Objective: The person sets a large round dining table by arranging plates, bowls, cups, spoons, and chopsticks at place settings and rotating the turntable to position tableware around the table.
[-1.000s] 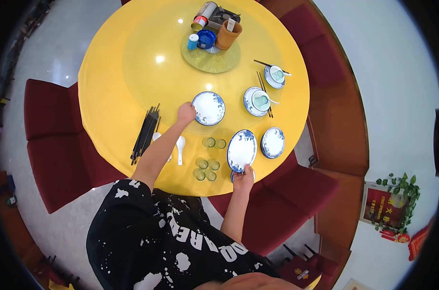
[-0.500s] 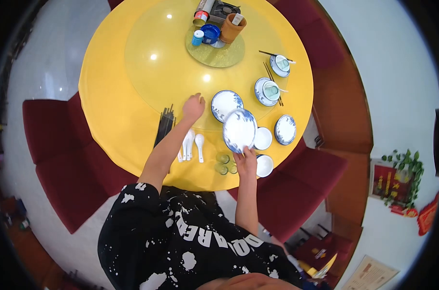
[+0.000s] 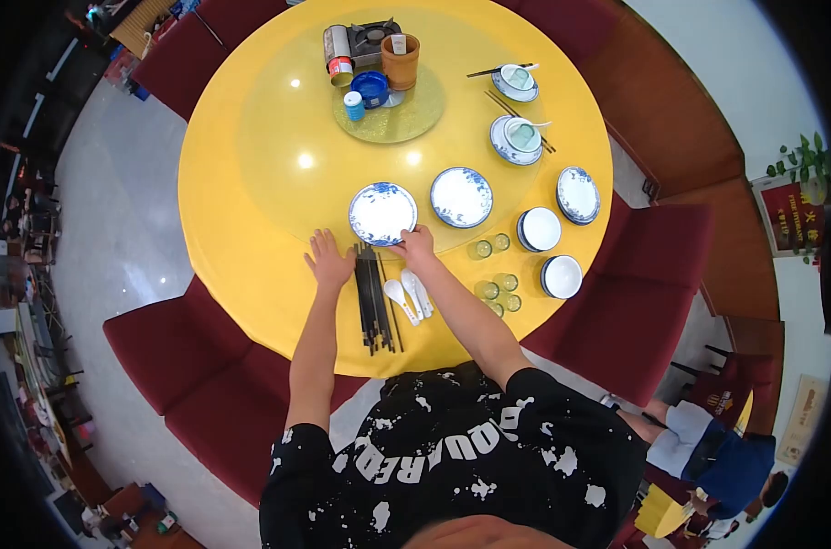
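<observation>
My right hand [image 3: 417,249] grips the near right edge of a white plate [image 3: 382,214] with a blue floral rim. Whether the plate rests on the table or is slightly above it, I cannot tell. To its right lies a matching plate [image 3: 461,198]. My left hand [image 3: 328,261] is open, fingers spread over the yellow tablecloth, just left of the held plate. Between my forearms are a bundle of black chopsticks [image 3: 371,302] and several white spoons [image 3: 402,300], partly overlapping.
Glass cups [image 3: 488,291], stacked bowls [image 3: 561,276] and a pile of plates [image 3: 578,195] are on the right. Two place settings [image 3: 516,140] stand beyond. A portable stove [image 3: 376,38] and wooden bucket [image 3: 400,62] are far back. Maroon chairs [image 3: 626,284] surround the table; a person [image 3: 722,457] is behind right.
My right hand has carried the plate left, past the other plate, to above the chopsticks. My left hand has drawn back and spread its fingers. The camera view has turned.
</observation>
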Action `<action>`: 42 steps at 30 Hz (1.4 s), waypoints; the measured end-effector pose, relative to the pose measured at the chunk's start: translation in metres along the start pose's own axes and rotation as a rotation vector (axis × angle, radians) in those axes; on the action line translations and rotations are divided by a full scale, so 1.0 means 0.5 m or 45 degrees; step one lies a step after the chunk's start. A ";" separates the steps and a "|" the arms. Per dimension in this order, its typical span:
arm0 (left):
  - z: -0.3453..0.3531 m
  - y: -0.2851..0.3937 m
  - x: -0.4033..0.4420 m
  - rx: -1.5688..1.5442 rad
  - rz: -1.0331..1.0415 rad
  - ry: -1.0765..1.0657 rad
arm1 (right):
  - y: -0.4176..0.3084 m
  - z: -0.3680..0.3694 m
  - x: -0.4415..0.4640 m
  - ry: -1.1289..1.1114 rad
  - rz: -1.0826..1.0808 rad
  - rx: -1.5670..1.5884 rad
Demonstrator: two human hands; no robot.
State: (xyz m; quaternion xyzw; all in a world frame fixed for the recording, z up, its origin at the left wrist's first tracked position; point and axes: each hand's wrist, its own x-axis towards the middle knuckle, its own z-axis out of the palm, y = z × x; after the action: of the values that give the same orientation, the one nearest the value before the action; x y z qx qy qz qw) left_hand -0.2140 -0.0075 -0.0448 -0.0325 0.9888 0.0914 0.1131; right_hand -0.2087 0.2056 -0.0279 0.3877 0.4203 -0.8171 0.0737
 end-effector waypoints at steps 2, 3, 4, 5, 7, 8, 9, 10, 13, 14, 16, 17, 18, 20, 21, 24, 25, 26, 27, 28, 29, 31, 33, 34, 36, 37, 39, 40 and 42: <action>0.029 -0.005 -0.003 -0.020 0.026 0.018 | 0.007 -0.001 0.004 0.063 -0.021 -0.009; 0.029 -0.001 -0.011 -0.032 0.037 0.022 | 0.010 -0.006 0.000 0.071 -0.028 -0.015; 0.029 0.006 -0.017 -0.052 0.046 0.021 | 0.010 -0.013 -0.004 0.078 -0.039 -0.022; 0.029 0.013 -0.023 -0.070 0.060 0.019 | 0.012 -0.015 -0.006 0.089 -0.052 -0.025; 0.018 0.037 -0.037 -0.055 0.081 0.018 | 0.023 -0.025 0.001 0.113 -0.095 -0.044; 0.012 0.048 -0.044 -0.045 0.086 0.009 | 0.027 -0.031 0.004 0.126 -0.117 -0.054; 0.005 0.060 -0.050 -0.033 0.092 0.002 | 0.049 -0.045 0.033 0.199 -0.192 -0.221; 0.014 0.062 -0.057 0.003 0.140 0.078 | 0.085 -0.065 0.080 0.273 -0.265 -0.387; 0.028 0.079 -0.071 -0.009 0.191 0.131 | 0.107 -0.082 0.110 0.440 -0.359 -0.647; 0.030 0.086 -0.073 -0.011 0.196 0.130 | 0.101 -0.083 0.116 0.486 -0.376 -0.693; 0.033 0.100 -0.073 -0.016 0.203 0.128 | 0.068 -0.080 0.093 0.573 -0.388 -0.808; 0.034 0.107 -0.073 -0.014 0.197 0.122 | 0.054 -0.079 0.077 0.617 -0.388 -0.867; 0.034 0.115 -0.075 -0.013 0.186 0.112 | 0.051 -0.082 0.074 0.641 -0.398 -0.853; 0.035 0.127 -0.082 -0.016 0.172 0.097 | 0.048 -0.092 0.065 0.690 -0.414 -0.827; 0.037 0.132 -0.087 -0.019 0.173 0.092 | 0.042 -0.095 0.051 0.687 -0.407 -0.837; 0.037 0.148 -0.094 -0.010 0.174 0.071 | 0.019 -0.100 0.022 0.680 -0.397 -0.815; 0.036 0.153 -0.098 -0.004 0.172 0.061 | 0.016 -0.101 0.016 0.673 -0.393 -0.779; 0.035 0.157 -0.102 -0.008 0.186 0.061 | 0.014 -0.104 0.010 0.664 -0.387 -0.746; 0.038 0.159 -0.104 -0.011 0.198 0.061 | 0.012 -0.109 0.009 0.702 -0.401 -0.814; 0.038 0.161 -0.106 -0.015 0.209 0.062 | 0.006 -0.110 0.011 0.736 -0.417 -0.883; 0.038 0.162 -0.110 -0.006 0.230 0.069 | -0.004 -0.110 0.014 0.770 -0.433 -0.950; 0.045 0.159 -0.116 0.008 0.263 0.094 | -0.029 -0.120 0.033 0.804 -0.778 -0.951; 0.051 0.158 -0.118 0.009 0.290 0.123 | -0.075 -0.129 0.057 0.863 -0.982 -1.064; 0.055 0.158 -0.118 0.014 0.303 0.139 | -0.113 -0.133 0.063 0.909 -1.011 -1.181; 0.060 0.159 -0.117 0.019 0.303 0.131 | -0.185 -0.147 0.063 0.924 -0.951 -1.325; 0.060 0.162 -0.114 0.023 0.304 0.128 | -0.224 -0.157 0.054 0.892 -0.865 -1.351; 0.058 0.165 -0.112 -0.010 0.283 0.091 | -0.268 -0.170 0.061 0.970 -0.701 -1.202; 0.057 0.167 -0.112 -0.011 0.275 0.069 | -0.282 -0.175 0.075 1.077 -0.621 -1.030; 0.058 0.169 -0.117 -0.006 0.263 0.041 | -0.303 -0.192 0.101 1.139 -0.473 -0.850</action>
State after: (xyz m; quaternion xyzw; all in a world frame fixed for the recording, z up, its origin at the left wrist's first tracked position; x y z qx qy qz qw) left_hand -0.1580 0.0836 -0.0443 0.0677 0.9884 0.1042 0.0873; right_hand -0.2563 0.3837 -0.0007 0.5706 0.7059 -0.3966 -0.1371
